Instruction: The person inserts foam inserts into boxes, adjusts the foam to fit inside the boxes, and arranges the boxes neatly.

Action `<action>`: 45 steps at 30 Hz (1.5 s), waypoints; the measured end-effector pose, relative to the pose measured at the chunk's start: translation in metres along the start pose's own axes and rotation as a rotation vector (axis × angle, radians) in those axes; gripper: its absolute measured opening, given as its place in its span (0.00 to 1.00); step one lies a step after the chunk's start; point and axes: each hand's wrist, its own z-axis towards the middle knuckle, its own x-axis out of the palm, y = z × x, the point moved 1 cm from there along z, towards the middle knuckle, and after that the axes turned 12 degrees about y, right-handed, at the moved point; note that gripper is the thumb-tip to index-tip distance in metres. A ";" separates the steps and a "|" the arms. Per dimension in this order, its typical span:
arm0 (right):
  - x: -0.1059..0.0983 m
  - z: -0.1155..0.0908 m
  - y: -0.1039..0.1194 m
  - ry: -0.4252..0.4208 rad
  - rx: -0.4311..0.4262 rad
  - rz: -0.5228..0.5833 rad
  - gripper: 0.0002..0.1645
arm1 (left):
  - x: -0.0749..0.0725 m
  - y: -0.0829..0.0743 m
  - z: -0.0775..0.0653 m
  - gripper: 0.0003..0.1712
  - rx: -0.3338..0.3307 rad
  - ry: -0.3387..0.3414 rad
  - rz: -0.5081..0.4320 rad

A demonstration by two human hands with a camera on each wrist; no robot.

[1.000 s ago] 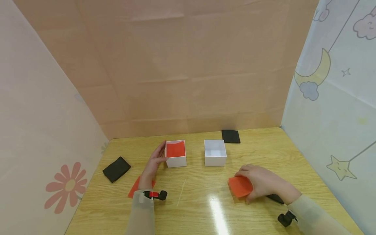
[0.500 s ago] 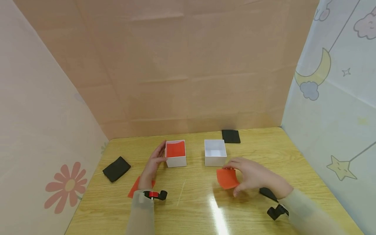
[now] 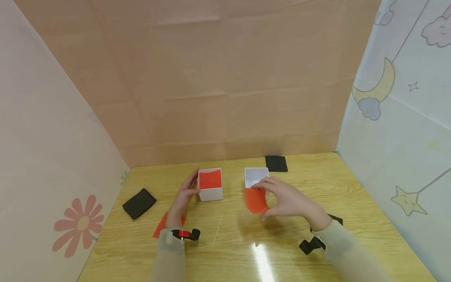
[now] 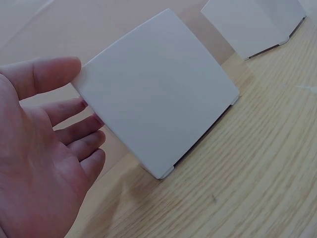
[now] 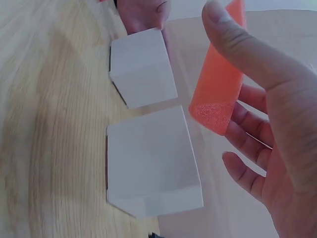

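Note:
My right hand (image 3: 287, 197) pinches a red foam square (image 3: 255, 200) between thumb and fingers, bending it into a curve. It hangs just in front of and above the near rim of the right white box (image 3: 251, 172), whose visible inside is white. The right wrist view shows the foam square (image 5: 215, 91) off the table, apart from both boxes. On the left, a white box (image 3: 211, 194) has a red piece (image 3: 210, 179) in it. My left hand (image 4: 54, 139) touches that box's left side, with the thumb at a corner and fingers fairly straight.
Black squares lie at the left (image 3: 139, 203) and behind the right box (image 3: 276, 163). Another dark piece (image 3: 336, 218) is partly hidden by my right forearm. Beneath my left wrist sits another red piece (image 3: 161, 226). A tan sheet (image 3: 225, 98) hangs behind the wooden table.
My right hand has lifted the red foam square and carried it left and forward to the right box's near edge. The left hand stays at the left box.

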 end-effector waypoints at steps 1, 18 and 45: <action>0.000 0.002 0.001 -0.005 0.001 0.006 0.56 | 0.000 0.000 0.000 0.46 -0.001 0.000 0.002; 0.006 0.060 0.026 -0.050 0.047 0.031 0.53 | 0.000 -0.001 -0.004 0.46 0.001 0.007 -0.001; 0.012 0.174 0.046 0.059 0.196 -0.023 0.56 | 0.000 -0.002 -0.001 0.47 0.046 0.047 -0.003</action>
